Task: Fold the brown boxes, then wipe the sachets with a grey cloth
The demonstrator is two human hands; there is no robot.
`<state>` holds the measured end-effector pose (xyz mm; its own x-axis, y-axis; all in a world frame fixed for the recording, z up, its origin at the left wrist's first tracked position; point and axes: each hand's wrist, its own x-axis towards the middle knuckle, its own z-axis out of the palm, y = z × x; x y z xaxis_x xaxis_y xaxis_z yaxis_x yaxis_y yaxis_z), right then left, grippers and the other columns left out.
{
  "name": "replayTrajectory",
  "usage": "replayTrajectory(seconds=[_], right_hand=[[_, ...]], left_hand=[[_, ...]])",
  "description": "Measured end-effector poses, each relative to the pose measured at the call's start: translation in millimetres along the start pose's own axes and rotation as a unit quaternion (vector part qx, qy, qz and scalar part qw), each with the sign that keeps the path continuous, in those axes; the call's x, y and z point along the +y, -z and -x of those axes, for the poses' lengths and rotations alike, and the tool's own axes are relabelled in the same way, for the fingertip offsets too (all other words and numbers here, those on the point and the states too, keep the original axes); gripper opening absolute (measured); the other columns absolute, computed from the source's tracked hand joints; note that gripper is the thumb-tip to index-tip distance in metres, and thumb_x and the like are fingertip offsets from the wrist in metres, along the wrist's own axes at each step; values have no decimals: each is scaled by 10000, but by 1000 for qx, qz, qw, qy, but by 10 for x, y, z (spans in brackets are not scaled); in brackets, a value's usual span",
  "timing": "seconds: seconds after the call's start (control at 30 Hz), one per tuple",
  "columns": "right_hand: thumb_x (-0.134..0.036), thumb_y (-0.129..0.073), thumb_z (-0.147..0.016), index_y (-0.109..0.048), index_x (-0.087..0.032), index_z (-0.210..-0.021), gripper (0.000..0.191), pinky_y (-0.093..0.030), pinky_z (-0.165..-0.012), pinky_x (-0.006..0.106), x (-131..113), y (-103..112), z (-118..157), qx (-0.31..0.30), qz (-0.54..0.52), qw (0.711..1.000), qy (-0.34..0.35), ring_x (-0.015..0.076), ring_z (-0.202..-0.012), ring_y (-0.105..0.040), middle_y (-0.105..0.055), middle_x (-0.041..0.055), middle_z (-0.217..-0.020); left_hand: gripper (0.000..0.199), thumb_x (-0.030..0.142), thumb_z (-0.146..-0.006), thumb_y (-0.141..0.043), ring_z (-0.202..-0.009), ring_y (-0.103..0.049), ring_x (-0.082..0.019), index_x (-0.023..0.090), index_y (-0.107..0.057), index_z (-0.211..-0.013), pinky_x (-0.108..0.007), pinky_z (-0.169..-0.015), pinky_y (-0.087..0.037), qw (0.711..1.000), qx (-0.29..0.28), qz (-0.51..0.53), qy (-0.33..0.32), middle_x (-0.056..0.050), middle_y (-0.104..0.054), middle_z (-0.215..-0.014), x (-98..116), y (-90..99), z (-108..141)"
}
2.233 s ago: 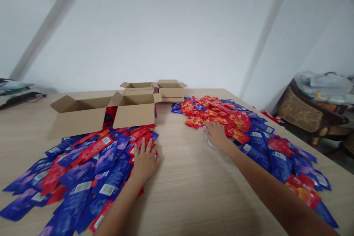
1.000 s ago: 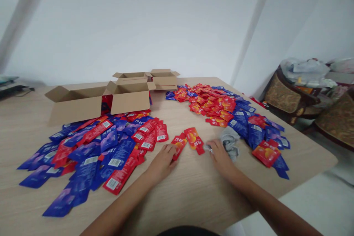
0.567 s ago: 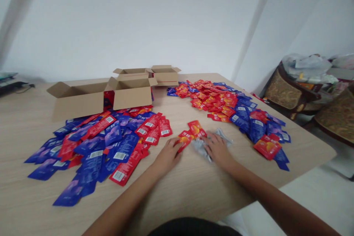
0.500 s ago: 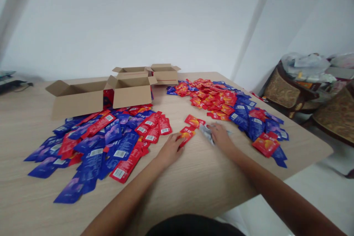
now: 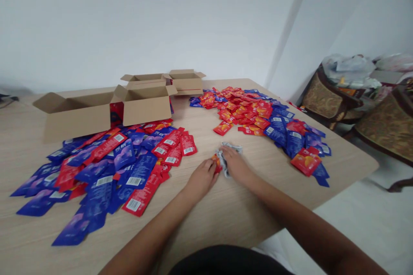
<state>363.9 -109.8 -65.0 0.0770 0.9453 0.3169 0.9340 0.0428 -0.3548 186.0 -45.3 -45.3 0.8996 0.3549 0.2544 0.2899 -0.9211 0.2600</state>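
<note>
Near the middle of the table, my left hand [image 5: 202, 177] is closed on the edge of a red packet [image 5: 217, 163] lying flat. My right hand [image 5: 235, 164] presses a crumpled grey-white cloth [image 5: 238, 148] onto that packet, fingers bent over the cloth. Part of the packet is hidden under the cloth and hand. Another red packet [image 5: 223, 128] lies farther back, beside a heap of red and blue packets [image 5: 245, 109]. To the left is a second pile of blue and red packets [image 5: 125, 159], several with barcodes facing up.
Open cardboard boxes [image 5: 146, 105] stand at the back left, behind the left pile. The right heap runs along the table's right side to its near end [image 5: 306, 162]. Beyond the right edge are chairs [image 5: 325, 94] with plastic bags [image 5: 348, 68] on them.
My right hand has moved left with the cloth, onto the packet at my left hand. The other red packet now lies farther back, near the right heap. The view has shifted slightly.
</note>
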Motion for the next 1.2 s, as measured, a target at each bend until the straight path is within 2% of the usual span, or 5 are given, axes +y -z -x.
replayTrajectory(seconds=[0.33, 0.57, 0.87, 1.03, 1.2], right_hand=[[6, -374, -722, -506, -98, -1245, 549, -333, -1066, 420, -260, -30, 88, 26, -101, 993, 64, 210, -1231, -425, -535, 145, -1275], [-76, -398, -760, -597, -152, -1064, 371, -436, -942, 451, 495, 378, -90, 89, -168, 966, -173, 227, -1012, -586, -651, 104, -1039], [-41, -382, -780, -408, -80, -1337, 559, -282, -1098, 416, -511, -170, 78, 14, -44, 996, 74, 213, -1342, -281, -417, 158, -1396], [8, -364, -750, -462, -43, -1293, 554, -301, -1072, 418, 44, 17, -83, -25, 35, 999, -3, 218, -1284, -365, -479, 185, -1333], [-16, -417, -753, -524, -86, -1231, 494, -332, -1028, 423, 526, 279, -45, -11, 112, 993, -31, 248, -1178, -443, -544, 158, -1246]], left_hand=[[272, 117, -831, -498, -1128, -506, -244, 113, -574, -1092, -381, -998, -423, 999, -1, -36, -18, -143, -577, -1109, -30, -99, -2], [292, 225, -930, -361, -1005, -585, -196, 166, -571, -1125, -341, -893, -470, 978, 117, 144, 97, -93, -620, -1082, -81, -18, 16], [344, 86, -723, -526, -991, -606, -186, 165, -617, -1045, -329, -928, -430, 880, 154, 394, 214, -64, -664, -1067, -315, -158, -79], [347, 164, -738, -547, -822, -640, -188, 132, -572, -1082, -312, -749, -498, 851, 119, 453, 235, -68, -681, -943, -347, -199, -65], [271, 271, -753, -544, -865, -625, -216, 140, -648, -964, -338, -804, -475, 871, 192, 365, 268, -65, -680, -946, -709, 315, -3]])
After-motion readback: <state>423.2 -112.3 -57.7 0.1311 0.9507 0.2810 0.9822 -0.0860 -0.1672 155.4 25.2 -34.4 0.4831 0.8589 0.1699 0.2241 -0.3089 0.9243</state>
